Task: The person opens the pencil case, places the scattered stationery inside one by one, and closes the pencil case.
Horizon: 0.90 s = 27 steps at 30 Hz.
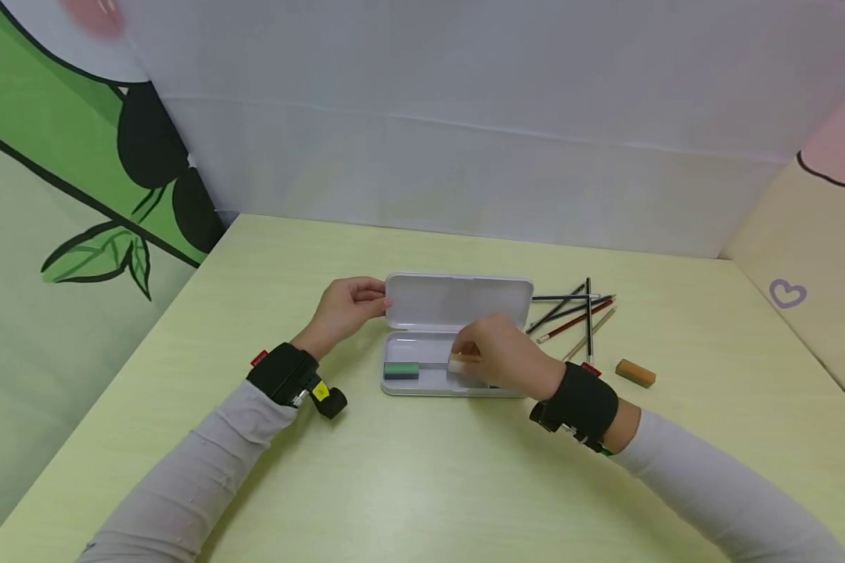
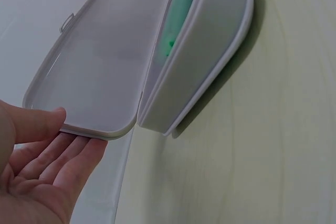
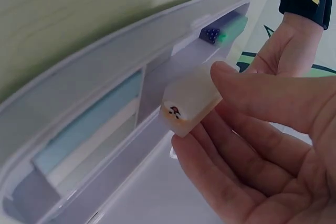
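Note:
A white pencil case lies with its lid raised on the far side. My left hand pinches the lid's left edge, thumb on the inner face and fingers behind it, as the left wrist view shows. Between the thumb and fingers of my right hand is a whitish eraser with a small face printed on its end. That eraser is over the case's open tray. A green and dark eraser lies in the tray's left part. In the right wrist view, a blue, white and grey striped block fills another compartment.
Several pencils lie crossed in a loose pile just right of the case. An orange-brown block rests on the table farther right. A white wall covering stands behind the table's far edge.

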Each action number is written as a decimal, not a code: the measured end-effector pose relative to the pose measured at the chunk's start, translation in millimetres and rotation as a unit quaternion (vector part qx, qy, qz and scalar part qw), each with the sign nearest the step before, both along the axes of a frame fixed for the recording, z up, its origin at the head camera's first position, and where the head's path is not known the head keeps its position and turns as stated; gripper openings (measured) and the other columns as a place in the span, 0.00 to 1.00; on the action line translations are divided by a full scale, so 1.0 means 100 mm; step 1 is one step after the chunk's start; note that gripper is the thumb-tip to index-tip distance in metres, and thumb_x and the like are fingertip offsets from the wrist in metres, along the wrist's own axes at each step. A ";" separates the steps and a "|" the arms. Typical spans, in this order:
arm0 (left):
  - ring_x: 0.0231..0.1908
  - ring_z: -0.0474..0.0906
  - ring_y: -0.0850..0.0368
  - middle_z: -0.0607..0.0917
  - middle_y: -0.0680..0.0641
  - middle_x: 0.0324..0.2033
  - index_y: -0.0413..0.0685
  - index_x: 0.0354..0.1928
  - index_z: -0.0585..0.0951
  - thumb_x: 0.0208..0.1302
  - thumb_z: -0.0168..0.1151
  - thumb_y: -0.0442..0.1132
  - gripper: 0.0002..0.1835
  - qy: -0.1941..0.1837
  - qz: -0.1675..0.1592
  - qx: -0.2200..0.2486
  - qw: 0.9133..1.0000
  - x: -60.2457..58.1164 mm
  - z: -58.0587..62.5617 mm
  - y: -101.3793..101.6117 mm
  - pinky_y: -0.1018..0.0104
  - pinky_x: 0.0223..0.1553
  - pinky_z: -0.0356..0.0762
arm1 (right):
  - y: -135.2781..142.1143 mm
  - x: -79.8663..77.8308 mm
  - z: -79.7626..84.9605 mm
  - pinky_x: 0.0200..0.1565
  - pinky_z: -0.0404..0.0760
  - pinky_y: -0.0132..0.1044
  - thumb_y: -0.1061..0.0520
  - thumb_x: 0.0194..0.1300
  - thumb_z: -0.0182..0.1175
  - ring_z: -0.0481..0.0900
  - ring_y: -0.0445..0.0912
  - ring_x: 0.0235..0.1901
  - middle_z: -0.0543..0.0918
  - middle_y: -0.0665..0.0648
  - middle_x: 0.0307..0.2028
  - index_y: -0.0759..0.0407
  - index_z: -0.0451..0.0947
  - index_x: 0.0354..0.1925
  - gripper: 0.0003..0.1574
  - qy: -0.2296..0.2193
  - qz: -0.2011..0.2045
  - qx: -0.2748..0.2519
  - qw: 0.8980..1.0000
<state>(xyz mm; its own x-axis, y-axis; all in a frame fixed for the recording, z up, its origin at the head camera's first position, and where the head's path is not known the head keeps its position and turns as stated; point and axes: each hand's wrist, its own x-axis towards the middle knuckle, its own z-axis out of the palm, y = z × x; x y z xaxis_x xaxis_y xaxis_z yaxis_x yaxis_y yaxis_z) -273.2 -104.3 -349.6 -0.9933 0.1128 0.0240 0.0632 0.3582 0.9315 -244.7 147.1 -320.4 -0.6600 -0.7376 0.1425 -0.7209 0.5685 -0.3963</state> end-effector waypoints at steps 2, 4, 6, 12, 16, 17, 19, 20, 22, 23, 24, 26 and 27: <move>0.40 0.80 0.52 0.82 0.37 0.44 0.36 0.49 0.76 0.59 0.61 0.38 0.17 -0.003 0.000 0.003 1.000 0.01 0.00 -0.01 0.56 0.48 0.79 | -0.05 0.01 -0.01 0.28 0.77 0.29 0.63 0.50 0.67 0.72 0.37 0.23 0.82 0.50 0.23 0.58 0.82 0.27 0.02 0.003 0.007 -0.001 1.000; 0.40 0.80 0.52 0.82 0.37 0.44 0.36 0.49 0.76 0.59 0.61 0.38 0.17 -0.005 -0.001 0.004 1.000 0.01 0.01 -0.01 0.56 0.48 0.79 | -0.10 0.01 -0.02 0.28 0.77 0.29 0.64 0.49 0.67 0.73 0.37 0.24 0.82 0.50 0.24 0.59 0.82 0.26 0.03 0.002 0.013 -0.006 1.000; 0.40 0.80 0.52 0.82 0.37 0.44 0.36 0.49 0.76 0.59 0.61 0.38 0.18 -0.006 -0.002 0.005 1.000 0.01 0.01 -0.01 0.57 0.48 0.79 | -0.15 0.02 -0.02 0.28 0.76 0.29 0.64 0.49 0.67 0.72 0.37 0.24 0.82 0.50 0.23 0.59 0.82 0.26 0.03 -0.001 0.017 -0.007 1.000; 0.40 0.80 0.53 0.82 0.37 0.43 0.37 0.49 0.76 0.59 0.61 0.38 0.17 -0.001 -0.001 -0.002 1.000 0.02 0.03 -0.02 0.57 0.47 0.79 | -0.27 0.05 -0.02 0.30 0.77 0.29 0.64 0.49 0.67 0.73 0.38 0.26 0.82 0.51 0.24 0.60 0.82 0.28 0.04 -0.011 0.021 -0.008 1.000; 0.40 0.80 0.52 0.82 0.37 0.43 0.36 0.49 0.76 0.59 0.61 0.38 0.17 0.006 -0.003 0.001 1.000 0.03 0.03 -0.01 0.56 0.47 0.79 | -0.31 0.06 -0.04 0.30 0.77 0.30 0.64 0.49 0.66 0.73 0.38 0.26 0.82 0.51 0.24 0.59 0.82 0.28 0.04 -0.005 0.022 -0.005 1.000; 0.40 0.80 0.52 0.82 0.37 0.43 0.36 0.49 0.76 0.59 0.61 0.38 0.17 0.006 -0.003 0.003 1.000 0.03 0.03 -0.01 0.56 0.47 0.79 | -0.31 0.06 -0.05 0.30 0.77 0.30 0.64 0.49 0.66 0.73 0.38 0.26 0.82 0.51 0.24 0.60 0.82 0.28 0.03 -0.004 0.023 -0.005 1.000; 0.40 0.80 0.52 0.82 0.37 0.43 0.36 0.49 0.76 0.59 0.61 0.38 0.17 0.006 -0.003 0.007 1.000 0.03 0.03 -0.02 0.56 0.47 0.79 | -0.33 0.06 -0.06 0.30 0.77 0.30 0.64 0.50 0.66 0.73 0.38 0.26 0.82 0.51 0.24 0.60 0.82 0.28 0.03 -0.002 0.025 -0.006 1.000; 0.40 0.80 0.52 0.82 0.37 0.43 0.36 0.49 0.76 0.59 0.61 0.37 0.17 0.006 -0.003 0.008 1.000 0.03 0.03 -0.02 0.56 0.47 0.79 | -0.33 0.07 -0.06 0.29 0.77 0.30 0.64 0.50 0.66 0.73 0.38 0.26 0.82 0.51 0.24 0.60 0.82 0.28 0.03 -0.002 0.027 -0.006 1.000; 0.39 0.80 0.53 0.82 0.37 0.43 0.36 0.49 0.76 0.59 0.60 0.37 0.17 0.006 -0.002 0.010 1.000 0.03 0.02 -0.02 0.56 0.47 0.79 | -0.34 0.07 -0.08 0.29 0.76 0.30 0.65 0.50 0.65 0.73 0.38 0.25 0.82 0.51 0.24 0.61 0.82 0.28 0.03 -0.002 0.029 -0.005 1.000; 0.39 0.80 0.53 0.82 0.37 0.43 0.36 0.48 0.76 0.59 0.61 0.37 0.17 0.005 -0.002 0.012 1.000 0.04 0.02 -0.02 0.57 0.47 0.79 | -0.34 0.07 -0.08 0.29 0.76 0.30 0.65 0.50 0.65 0.73 0.38 0.26 0.82 0.52 0.24 0.61 0.82 0.28 0.03 -0.002 0.030 -0.006 1.000; 0.39 0.80 0.53 0.82 0.37 0.43 0.36 0.48 0.76 0.59 0.60 0.37 0.16 0.006 -0.002 0.012 1.000 0.04 0.03 -0.02 0.57 0.47 0.79 | -0.34 0.07 -0.09 0.29 0.76 0.29 0.65 0.50 0.65 0.73 0.38 0.26 0.82 0.51 0.25 0.61 0.82 0.28 0.03 0.000 0.032 -0.006 0.999; 0.39 0.80 0.54 0.82 0.37 0.43 0.37 0.49 0.76 0.59 0.60 0.37 0.16 0.006 -0.001 0.013 1.000 0.04 0.03 -0.02 0.57 0.47 0.79 | -0.34 0.07 -0.10 0.29 0.77 0.30 0.65 0.50 0.64 0.73 0.38 0.26 0.82 0.51 0.25 0.61 0.82 0.28 0.03 0.004 0.034 -0.006 0.999; 0.39 0.80 0.54 0.82 0.37 0.43 0.37 0.48 0.76 0.59 0.60 0.37 0.16 0.005 0.000 0.013 1.000 0.05 0.03 -0.02 0.57 0.47 0.79 | -0.35 0.07 -0.11 0.29 0.77 0.30 0.65 0.50 0.64 0.73 0.38 0.26 0.82 0.51 0.25 0.60 0.82 0.28 0.03 0.005 0.034 -0.007 0.999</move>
<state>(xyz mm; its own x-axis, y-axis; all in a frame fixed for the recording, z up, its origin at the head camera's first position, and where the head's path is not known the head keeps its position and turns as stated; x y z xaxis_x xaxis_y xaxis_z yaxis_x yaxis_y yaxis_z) -268.3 -106.7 -346.4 -0.9930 0.1123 0.0372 0.0731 0.3347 0.9395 -237.6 112.4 -331.2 -0.6076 -0.7781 0.1594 -0.7615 0.5136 -0.3953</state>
